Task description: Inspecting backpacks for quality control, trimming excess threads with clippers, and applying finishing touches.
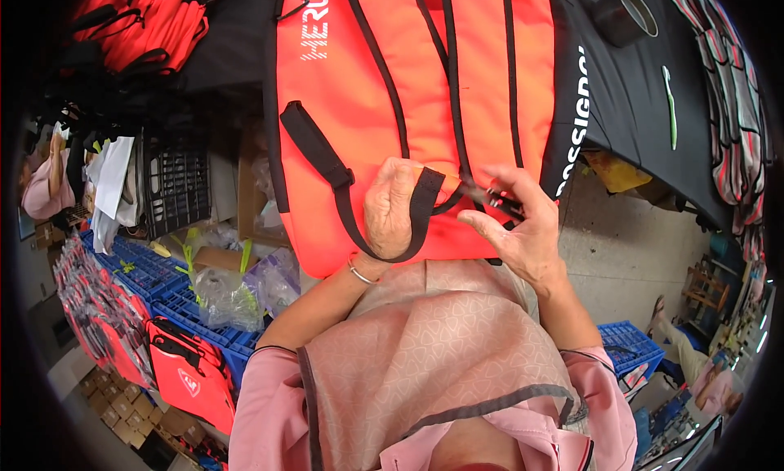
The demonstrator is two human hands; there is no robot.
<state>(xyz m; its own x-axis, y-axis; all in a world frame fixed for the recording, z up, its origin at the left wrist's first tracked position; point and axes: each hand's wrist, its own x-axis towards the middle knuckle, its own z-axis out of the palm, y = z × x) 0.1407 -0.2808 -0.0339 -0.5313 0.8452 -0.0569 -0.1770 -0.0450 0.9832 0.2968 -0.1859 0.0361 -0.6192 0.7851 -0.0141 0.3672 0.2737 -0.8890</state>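
Observation:
A bright orange-red backpack (327,144) with black trim lies in front of me, its shoulder straps (482,87) upward. My left hand (390,210) is closed at the lower edge of the bag, its fingers on a black webbing strap (420,214). That strap loops round the hand, and its folded end sticks up beside the fingers. Close by on the right, my right hand (527,226) is closed round a small dark metal tool (500,202) that looks like thread snips, smeared by motion. The snips' tip points at the strap area near my left fingers.
The bag rests on a black-covered table (629,87) with a dark cup (625,15) and a slim green tool (670,108). More orange bags (155,26) are piled far left. Blue crates (196,312) with plastic bags (224,295) stand left; another blue crate (629,347) is right.

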